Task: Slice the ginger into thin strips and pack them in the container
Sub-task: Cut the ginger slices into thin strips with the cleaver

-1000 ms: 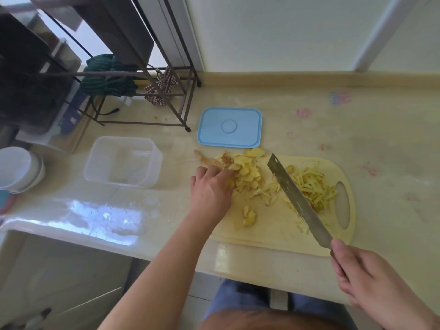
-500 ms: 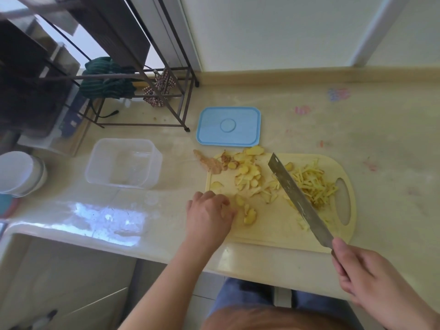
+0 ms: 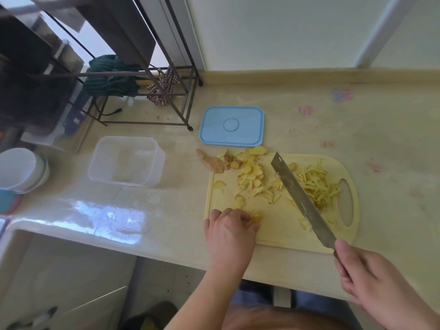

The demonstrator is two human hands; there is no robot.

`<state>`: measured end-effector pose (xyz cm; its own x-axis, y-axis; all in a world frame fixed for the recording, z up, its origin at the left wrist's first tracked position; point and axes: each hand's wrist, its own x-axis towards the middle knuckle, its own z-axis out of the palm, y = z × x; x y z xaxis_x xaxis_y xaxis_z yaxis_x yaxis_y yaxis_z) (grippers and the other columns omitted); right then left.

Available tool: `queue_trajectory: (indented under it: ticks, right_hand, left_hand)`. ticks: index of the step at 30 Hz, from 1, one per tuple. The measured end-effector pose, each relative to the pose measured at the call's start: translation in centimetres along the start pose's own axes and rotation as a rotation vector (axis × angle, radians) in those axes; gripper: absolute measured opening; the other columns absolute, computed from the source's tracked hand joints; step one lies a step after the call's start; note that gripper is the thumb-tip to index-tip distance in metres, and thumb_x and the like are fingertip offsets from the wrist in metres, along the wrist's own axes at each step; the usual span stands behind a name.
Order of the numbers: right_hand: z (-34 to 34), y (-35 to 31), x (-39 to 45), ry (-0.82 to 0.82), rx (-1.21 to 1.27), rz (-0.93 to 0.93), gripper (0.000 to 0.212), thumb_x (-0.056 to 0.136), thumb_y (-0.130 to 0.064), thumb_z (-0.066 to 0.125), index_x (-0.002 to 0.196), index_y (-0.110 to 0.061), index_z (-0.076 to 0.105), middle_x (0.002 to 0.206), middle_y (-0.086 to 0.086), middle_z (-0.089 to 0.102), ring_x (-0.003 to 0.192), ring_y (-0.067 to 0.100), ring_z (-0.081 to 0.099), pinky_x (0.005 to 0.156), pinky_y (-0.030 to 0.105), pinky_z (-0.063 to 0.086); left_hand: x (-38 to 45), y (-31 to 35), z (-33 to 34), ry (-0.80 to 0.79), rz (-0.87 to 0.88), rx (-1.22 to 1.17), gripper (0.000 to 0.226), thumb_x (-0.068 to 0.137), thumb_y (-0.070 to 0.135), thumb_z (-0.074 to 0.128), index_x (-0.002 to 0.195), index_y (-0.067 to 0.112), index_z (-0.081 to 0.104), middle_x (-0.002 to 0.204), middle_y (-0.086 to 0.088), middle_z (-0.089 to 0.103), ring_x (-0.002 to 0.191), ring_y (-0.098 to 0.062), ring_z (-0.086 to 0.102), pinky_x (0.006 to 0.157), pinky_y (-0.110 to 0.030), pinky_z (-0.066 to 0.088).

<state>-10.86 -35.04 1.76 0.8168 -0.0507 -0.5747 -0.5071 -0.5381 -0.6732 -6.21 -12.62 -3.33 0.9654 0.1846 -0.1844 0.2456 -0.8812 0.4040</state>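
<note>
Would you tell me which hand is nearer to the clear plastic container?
Left. The left hand is at the cutting board's near left corner, right of the clear plastic container; the right hand, holding the knife, is farther right.

Legible text, labels, brands, numbers: none. Faint red and blue marks on the far right of the countertop (image 3: 342, 95) are blurred, unreadable smudges.

One head-worn view looks steeply down and forward over the counter's (image 3: 166, 217) near edge, close above the cutting board (image 3: 281, 232), toward the far wall.
</note>
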Motion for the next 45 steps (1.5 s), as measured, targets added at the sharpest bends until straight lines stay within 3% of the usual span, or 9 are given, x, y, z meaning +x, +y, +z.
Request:
queue_trajectory:
  ticks: [8,14,20,24,30,33,38,40,45]
  right_hand:
    - [0.1,0.1,0.1,0.013,0.012,0.022,0.086,0.057,-0.099,0.026,0.065,-0.016,0.047,0.045,0.003,0.035,0.044,0.017,0.032,0.048,0.028,0.028]
    - [0.0,-0.1,0.1,0.016,0.032,0.034,0.088,0.056,-0.1,0.028,0.065,-0.014,0.046,0.045,0.002,0.034,0.045,0.018,0.03,0.047,0.028,0.026]
    - [0.0,-0.2,0.0,0.019,0.031,0.031,0.086,0.056,-0.099,0.03,0.063,-0.015,0.046,0.046,0.002,0.033,0.045,0.018,0.03,0.047,0.028,0.025]
    - [-0.1,-0.1,-0.1,0.008,0.02,0.019,0.078,0.063,-0.091,0.03,0.063,-0.015,0.045,0.046,0.002,0.033,0.046,0.018,0.03,0.05,0.028,0.027]
    - [-0.2,0.3,-0.2,0.01,0.015,0.014,0.072,0.068,-0.084,0.03,0.065,-0.014,0.046,0.045,0.002,0.035,0.045,0.017,0.032,0.05,0.029,0.028]
    - [-0.1,0.3,-0.1,0.003,0.01,0.006,0.073,0.068,-0.085,0.03,0.066,-0.014,0.046,0.045,0.002,0.036,0.045,0.018,0.032,0.049,0.028,0.028]
    - [-0.2,0.3,-0.1,-0.017,0.013,0.001,0.073,0.068,-0.085,0.029,0.067,-0.014,0.047,0.046,0.003,0.035,0.044,0.018,0.032,0.047,0.028,0.027]
    - [-0.2,0.4,-0.2,-0.022,0.015,0.003,0.074,0.068,-0.086,0.029,0.067,-0.014,0.047,0.046,0.003,0.036,0.044,0.018,0.032,0.049,0.029,0.028]
    - [-0.5,0.2,-0.4,-0.01,0.011,0.004,0.084,0.06,-0.096,0.029,0.066,-0.015,0.047,0.046,0.002,0.036,0.043,0.016,0.032,0.044,0.025,0.028]
  left_hand:
    - [-0.2,-0.2,-1.7,-0.211,-0.079,-0.019,0.024,0.078,0.051,0.076,0.086,0.031,0.065,0.085,0.015,0.065,0.092,-0.013,0.055,0.084,-0.031,0.046]
    - [1.8,-1.2,-4.0,-0.37,-0.179,-0.107,0.023,0.074,0.04,0.085,0.081,0.025,0.07,0.077,0.01,0.066,0.074,-0.008,0.062,0.066,-0.025,0.052]
    - [4.8,-1.4,-3.6,-0.225,-0.267,-0.308,0.018,0.081,0.037,0.081,0.083,0.021,0.072,0.074,0.008,0.066,0.067,-0.006,0.06,0.055,-0.019,0.045]
    - [5.0,-1.0,-2.2,-0.156,-0.246,-0.258,0.02,0.084,0.04,0.077,0.08,0.021,0.071,0.074,0.006,0.066,0.07,-0.013,0.062,0.066,-0.03,0.056]
    - [3.6,-1.1,-0.6,0.084,-0.006,-0.058,0.023,0.085,0.038,0.074,0.099,0.02,0.078,0.096,0.004,0.07,0.09,-0.021,0.056,0.082,-0.038,0.048]
    - [3.6,-0.8,-0.7,0.056,-0.092,-0.13,0.021,0.083,0.037,0.076,0.099,0.023,0.075,0.099,0.009,0.065,0.093,-0.015,0.046,0.085,-0.032,0.043]
    - [2.9,0.7,-1.3,-0.192,-0.153,-0.379,0.013,0.083,0.033,0.078,0.089,0.024,0.071,0.083,0.018,0.062,0.084,-0.005,0.058,0.071,-0.019,0.047]
    - [1.9,1.2,-0.8,-0.235,-0.045,-0.288,0.014,0.082,0.035,0.078,0.09,0.025,0.073,0.085,0.014,0.065,0.087,-0.008,0.058,0.076,-0.023,0.048]
    - [1.4,-0.6,1.3,0.116,0.247,-0.007,0.018,0.079,0.041,0.077,0.079,0.023,0.077,0.077,0.005,0.066,0.074,-0.024,0.055,0.065,-0.035,0.047]
